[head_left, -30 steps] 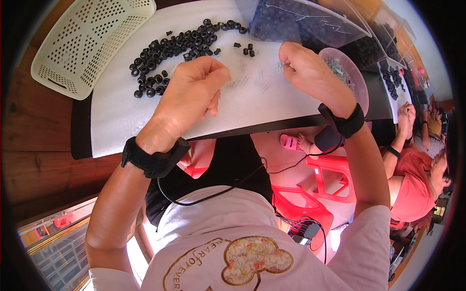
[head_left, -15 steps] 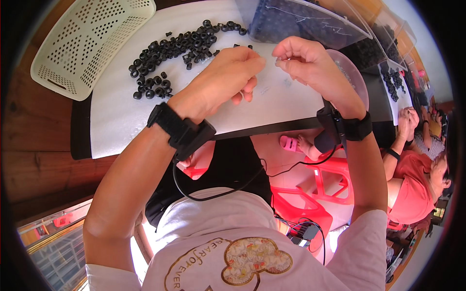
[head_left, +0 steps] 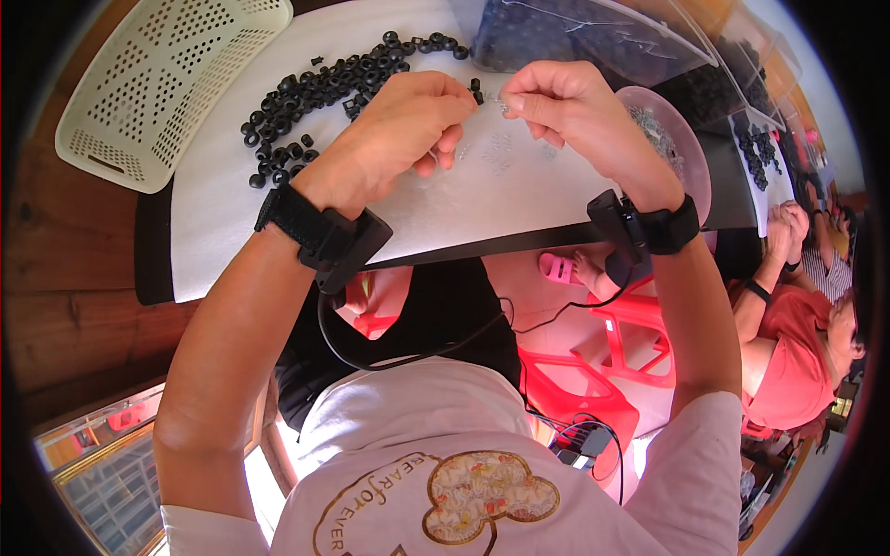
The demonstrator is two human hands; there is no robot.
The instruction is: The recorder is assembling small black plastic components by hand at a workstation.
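Observation:
Over the white-covered table, my left hand [head_left: 403, 125] is closed in a pinch, its fingertips beside a small black part [head_left: 476, 91]. Whatever the left fingers grip is hidden. Facing it, my right hand [head_left: 579, 116] pinches a small clear piece [head_left: 503, 106] between thumb and forefinger. The two hands are a short gap apart. Below and between them, several tiny clear pieces [head_left: 499, 153] lie scattered on the white sheet. Beyond my left hand spreads a heap of black ring-shaped parts [head_left: 297, 100].
A pale perforated basket [head_left: 116, 165] stands at the far left. A clear plastic bin [head_left: 593, 42] of dark parts is at the back. A pink bowl [head_left: 697, 176] with clear pieces sits right of my right hand. Another person [head_left: 788, 343] sits at the right, beside red stools [head_left: 579, 394].
Both hands have shifted slightly left and away from me, uncovering more clear pieces on the sheet and more of the pink bowl. Both keep their pinch.

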